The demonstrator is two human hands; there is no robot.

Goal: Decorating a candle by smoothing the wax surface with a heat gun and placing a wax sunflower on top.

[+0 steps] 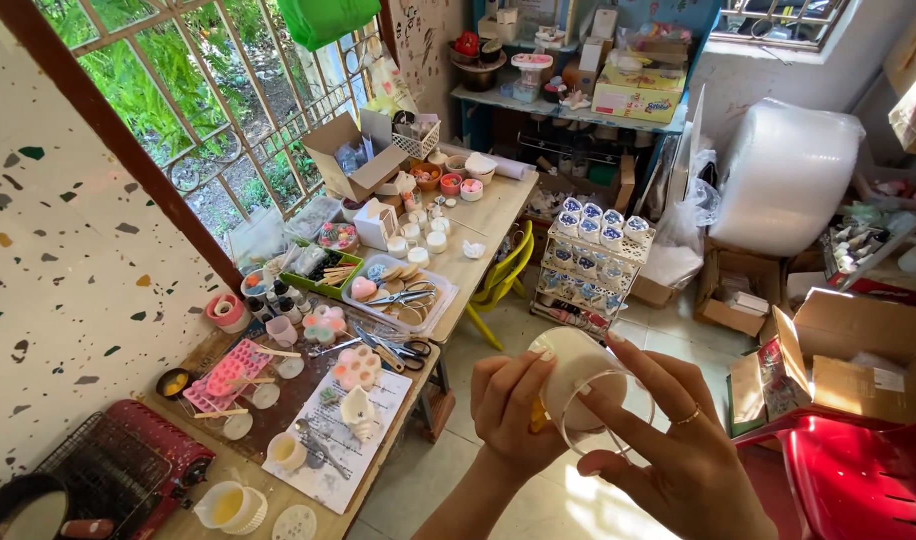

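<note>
1. Being held up in front of the camera, above the tiled floor (498,470) and to the right of the long wooden worktable (478,235), is a small round white candle (570,368) in a clear cup-like container (603,410).
2. The candle is being gripped from the left by the left hand (513,410), whose fingers (538,375) are curled and pressed against its side, the thumb lying near its rim.
3. The clear container is being steadied from the right by the right hand (678,450), its fingers (638,385) spread, with the forefinger and thumb pinching the transparent rim; a ring is being worn on one finger.
4. The step in hand is judged to be the fitting or separating of the candle and its clear shell; which of the two is being done cannot be told.
5. A firm hold on the left and a light, even pull or push along the rim on the right are judged to be called for next, so that the thin plastic is not being bent.
6. On the worktable, well apart from the hands, a pink silicone mould (228,375), scissors (403,350), a clear tray of tools (403,290) and small white jars (423,240) are lying.
7. Farther off, a white rack of boxed items (598,250), a large roll of bubble wrap (783,175) and a red plastic chair (858,480) are standing.
</note>
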